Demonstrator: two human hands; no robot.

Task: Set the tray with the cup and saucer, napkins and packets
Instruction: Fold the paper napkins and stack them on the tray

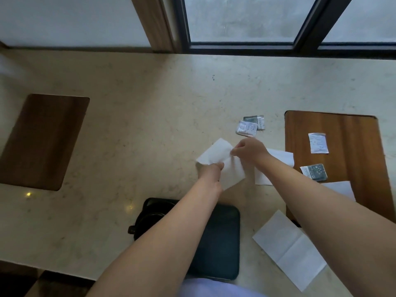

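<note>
Both hands hold one white napkin (216, 153) above the marble counter. My left hand (211, 169) grips its lower left part and my right hand (249, 148) pinches its right edge. The dark tray (225, 243) lies near the front edge under my left forearm, with a black cup and saucer (147, 219) in its left part, partly hidden. Two packets (250, 126) lie on the counter beyond my right hand. On the wooden board (347, 129) at the right lie a white packet (318, 142) and a dark packet (315, 172).
An unfolded napkin (289, 249) lies right of the tray. Other napkins (280, 157) lie partly under my right forearm, one (340, 189) on the board. A second wooden board (42, 140) sits at the left. A window (242, 18) runs along the back.
</note>
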